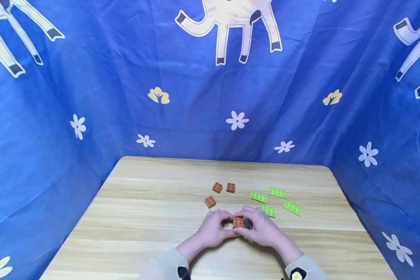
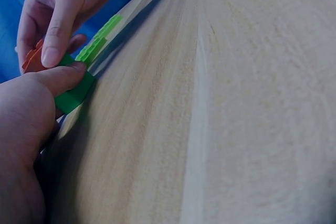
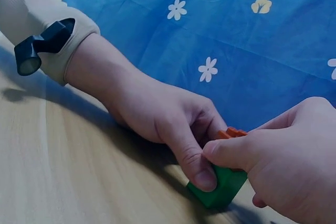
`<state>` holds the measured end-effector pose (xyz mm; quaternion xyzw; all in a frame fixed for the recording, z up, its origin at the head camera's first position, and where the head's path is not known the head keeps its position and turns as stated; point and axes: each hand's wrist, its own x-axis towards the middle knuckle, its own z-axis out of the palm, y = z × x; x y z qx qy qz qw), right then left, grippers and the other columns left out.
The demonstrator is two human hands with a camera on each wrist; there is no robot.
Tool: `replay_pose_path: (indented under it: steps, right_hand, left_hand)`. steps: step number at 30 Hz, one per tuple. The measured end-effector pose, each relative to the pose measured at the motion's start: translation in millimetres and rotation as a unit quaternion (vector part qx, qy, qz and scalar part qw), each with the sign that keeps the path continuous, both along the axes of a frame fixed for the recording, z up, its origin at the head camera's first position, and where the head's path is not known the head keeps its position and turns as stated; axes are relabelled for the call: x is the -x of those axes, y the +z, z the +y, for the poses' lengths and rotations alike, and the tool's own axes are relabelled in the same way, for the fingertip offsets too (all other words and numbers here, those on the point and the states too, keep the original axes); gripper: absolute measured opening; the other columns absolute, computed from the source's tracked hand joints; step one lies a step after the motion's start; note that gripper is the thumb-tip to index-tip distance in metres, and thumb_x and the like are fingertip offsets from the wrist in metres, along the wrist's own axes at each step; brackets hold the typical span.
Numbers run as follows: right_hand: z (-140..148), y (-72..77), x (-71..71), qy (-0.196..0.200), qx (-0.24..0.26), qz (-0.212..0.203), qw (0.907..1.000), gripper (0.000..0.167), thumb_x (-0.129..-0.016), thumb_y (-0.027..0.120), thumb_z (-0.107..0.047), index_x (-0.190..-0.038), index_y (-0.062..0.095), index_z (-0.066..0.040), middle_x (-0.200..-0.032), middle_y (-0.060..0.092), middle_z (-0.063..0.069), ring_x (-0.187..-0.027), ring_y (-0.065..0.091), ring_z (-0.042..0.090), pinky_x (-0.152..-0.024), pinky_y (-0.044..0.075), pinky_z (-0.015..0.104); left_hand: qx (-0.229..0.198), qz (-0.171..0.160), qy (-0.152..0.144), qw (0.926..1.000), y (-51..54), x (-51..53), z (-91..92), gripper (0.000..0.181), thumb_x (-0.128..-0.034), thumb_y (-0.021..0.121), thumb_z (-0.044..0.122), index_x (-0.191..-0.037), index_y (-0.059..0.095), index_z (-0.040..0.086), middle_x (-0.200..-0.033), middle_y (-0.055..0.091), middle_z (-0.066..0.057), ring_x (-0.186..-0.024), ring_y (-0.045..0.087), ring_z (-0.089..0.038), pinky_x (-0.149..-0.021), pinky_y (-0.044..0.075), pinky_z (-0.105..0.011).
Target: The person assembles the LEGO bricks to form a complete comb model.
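Observation:
Both hands meet over a small stack near the middle of the table. At its top is a reddish-brown square toy brick (image 1: 238, 222) with studs; a green brick (image 3: 219, 190) sits beneath it, hidden in the head view. My left hand (image 1: 214, 229) holds the green brick, thumb against its side, as the left wrist view shows. My right hand (image 1: 260, 227) pinches the brown brick between thumb and fingers. From the wrist views, the green brick (image 2: 76, 94) is low at the tabletop; whether the two bricks are fully joined I cannot tell.
Three loose brown bricks (image 1: 217, 187) lie beyond the left hand. Several light-green studded bricks (image 1: 259, 196) lie beyond the right hand, one (image 1: 267, 211) partly behind it. The wooden table (image 1: 143, 202) is enclosed by a blue patterned curtain (image 1: 196, 136).

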<state>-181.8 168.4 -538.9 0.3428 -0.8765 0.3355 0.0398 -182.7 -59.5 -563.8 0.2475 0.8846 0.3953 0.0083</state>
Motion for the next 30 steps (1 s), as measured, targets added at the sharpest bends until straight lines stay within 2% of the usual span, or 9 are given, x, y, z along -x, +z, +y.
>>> replay_pose_path:
  steps: [3, 6, 13, 17, 22, 24, 30]
  right_hand:
    - [2.4, 2.2, 1.9, 0.015, 0.005, -0.007, 0.9999, 0.037, -0.091, 0.085, -0.038, -0.124, 0.074, -0.024, -0.095, 0.061, -0.022, -0.072, 0.058, 0.010, -0.075, 0.047, 0.029]
    - [5.4, 4.4, 3.5, 0.027, 0.011, -0.011, 0.9995, 0.036, -0.092, 0.085, -0.037, -0.124, 0.074, -0.024, -0.094, 0.063, -0.019, -0.068, 0.059, 0.009, -0.068, 0.046, 0.024]
    - [13.3, 6.8, 2.5, 0.016, -0.004, -0.012, 0.9998, 0.038, -0.093, 0.082, -0.043, -0.125, 0.073, -0.026, -0.097, 0.067, -0.010, -0.076, 0.057, 0.005, -0.079, 0.044, 0.031]
    - [16.5, 7.8, 1.6, 0.020, 0.006, -0.026, 0.9995, 0.037, -0.094, 0.082, -0.040, -0.126, 0.073, -0.023, -0.100, 0.068, -0.011, -0.078, 0.059, 0.006, -0.082, 0.046, 0.033]
    - [20.0, 9.4, 2.0, 0.039, 0.042, -0.042, 0.9975, 0.037, -0.093, 0.084, -0.032, -0.125, 0.074, -0.015, -0.107, 0.070, -0.013, -0.078, 0.063, 0.008, -0.077, 0.053, 0.030]
    - [21.8, 10.7, 2.8, 0.042, 0.053, -0.050, 0.9965, 0.037, -0.093, 0.084, -0.030, -0.125, 0.074, -0.014, -0.110, 0.071, -0.011, -0.079, 0.064, 0.009, -0.074, 0.055, 0.029]
    - [28.5, 13.4, 4.6, 0.018, 0.057, -0.073, 0.9956, 0.039, -0.094, 0.083, -0.032, -0.128, 0.072, -0.015, -0.115, 0.073, 0.000, -0.080, 0.064, 0.007, -0.072, 0.056, 0.030]
  left_hand:
    - [0.001, -0.001, 0.002, 1.0000, -0.3, -0.1, -0.3, 0.040, -0.0830, 0.088, 0.052, -0.114, 0.081, 0.027, -0.103, 0.070, 0.025, -0.099, 0.059, -0.003, -0.095, 0.042, -0.038]
    - [0.003, -0.002, 0.008, 1.0000, -1.0, 0.2, -0.4, 0.042, -0.0824, 0.088, 0.053, -0.114, 0.081, 0.027, -0.105, 0.070, 0.024, -0.100, 0.059, -0.003, -0.097, 0.042, -0.039]
    - [0.008, 0.003, 0.008, 0.9999, 0.1, 0.0, 0.4, 0.042, -0.0816, 0.089, 0.052, -0.113, 0.081, 0.026, -0.106, 0.071, 0.023, -0.101, 0.060, -0.004, -0.099, 0.042, -0.041]
    - [0.008, 0.002, 0.009, 0.9999, -0.2, -0.8, 1.3, 0.041, -0.0807, 0.091, 0.050, -0.112, 0.081, 0.025, -0.105, 0.071, 0.023, -0.100, 0.059, -0.004, -0.100, 0.041, -0.041]
    - [0.010, -0.001, 0.013, 0.9999, -1.7, -1.3, 2.1, 0.043, -0.0798, 0.091, 0.051, -0.112, 0.081, 0.024, -0.106, 0.071, 0.022, -0.101, 0.060, -0.004, -0.100, 0.042, -0.041]
    - [0.011, -0.001, 0.014, 0.9998, -2.0, -1.2, 2.1, 0.044, -0.0798, 0.091, 0.052, -0.112, 0.081, 0.024, -0.106, 0.071, 0.021, -0.101, 0.060, -0.005, -0.100, 0.042, -0.040]
    - [0.006, 0.002, 0.015, 0.9999, -2.0, -0.7, 1.7, 0.043, -0.0798, 0.091, 0.053, -0.110, 0.081, 0.024, -0.106, 0.071, 0.021, -0.099, 0.060, -0.005, -0.097, 0.042, -0.039]
